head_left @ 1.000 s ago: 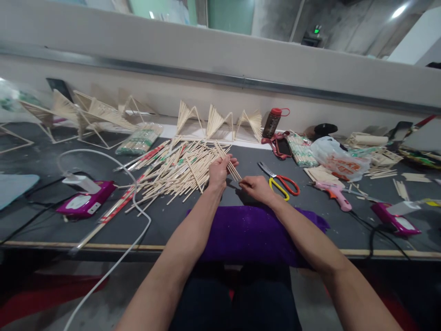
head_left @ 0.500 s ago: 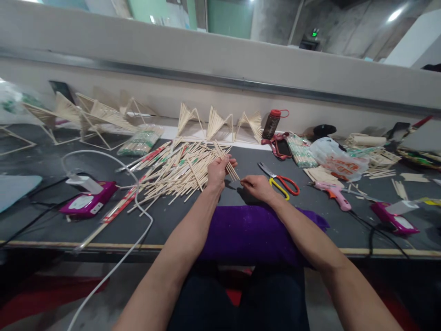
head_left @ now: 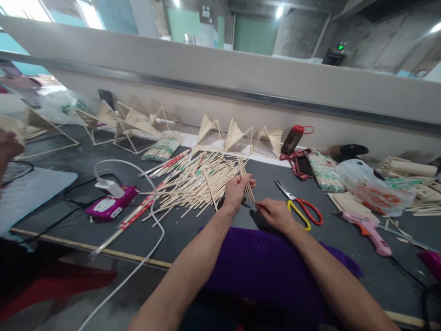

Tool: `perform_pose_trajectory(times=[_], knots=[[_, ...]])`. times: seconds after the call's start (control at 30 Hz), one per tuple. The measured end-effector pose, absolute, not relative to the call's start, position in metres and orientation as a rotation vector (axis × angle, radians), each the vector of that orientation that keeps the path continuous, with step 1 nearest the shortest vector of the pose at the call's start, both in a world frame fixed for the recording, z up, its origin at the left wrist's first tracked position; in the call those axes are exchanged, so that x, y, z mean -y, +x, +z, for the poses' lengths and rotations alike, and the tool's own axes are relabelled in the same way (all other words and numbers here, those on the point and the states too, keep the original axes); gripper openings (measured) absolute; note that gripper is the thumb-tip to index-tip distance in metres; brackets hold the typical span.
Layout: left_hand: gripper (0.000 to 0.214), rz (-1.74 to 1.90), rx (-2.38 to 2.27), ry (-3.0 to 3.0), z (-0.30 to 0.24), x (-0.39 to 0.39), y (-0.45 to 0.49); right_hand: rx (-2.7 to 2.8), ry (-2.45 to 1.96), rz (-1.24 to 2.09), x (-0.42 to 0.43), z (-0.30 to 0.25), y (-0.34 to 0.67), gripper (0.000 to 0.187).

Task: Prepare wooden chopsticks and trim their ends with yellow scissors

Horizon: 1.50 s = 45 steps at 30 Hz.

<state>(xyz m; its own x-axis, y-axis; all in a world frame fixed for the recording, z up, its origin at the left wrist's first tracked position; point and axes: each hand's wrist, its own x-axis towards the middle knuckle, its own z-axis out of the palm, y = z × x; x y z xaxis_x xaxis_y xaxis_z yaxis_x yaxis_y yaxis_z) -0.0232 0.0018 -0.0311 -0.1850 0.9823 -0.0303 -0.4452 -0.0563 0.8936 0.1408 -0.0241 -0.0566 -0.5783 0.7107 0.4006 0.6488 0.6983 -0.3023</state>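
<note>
Several thin wooden sticks [head_left: 242,168] are gripped in my left hand [head_left: 235,192], fanned slightly, with their lower ends slanting toward my other hand. My right hand [head_left: 277,214] is closed in a pinch just beside those lower ends. Whatever its fingertips hold is too small to make out. Left of my hands lies a large loose pile of similar sticks [head_left: 193,184]. Scissors [head_left: 299,207] with red and yellow handles rest close to my right hand. A purple cloth [head_left: 255,257] covers the table edge beneath my forearms.
Stick-built twisted frames [head_left: 237,135] stand along the back wall. A dark bottle [head_left: 292,140], a phone [head_left: 304,165], a plastic bag [head_left: 372,186] and a pink glue gun [head_left: 367,230] lie rightward. A white cable [head_left: 161,216] crosses the left side. Another person's hand [head_left: 8,145] shows far left.
The view has turned left, so everything sits farther right and lower. A co-worker's hand has come into view at the left. My left hand still holds the sticks.
</note>
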Motion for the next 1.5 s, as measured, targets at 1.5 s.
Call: perform_pose_trajectory(times=[1.5], knots=[[0.025, 1.488, -0.873, 1.055, -0.034, -0.007, -0.006, 2.345, -1.178, 0.004, 0.009, -0.056, 0.158, 0.025]])
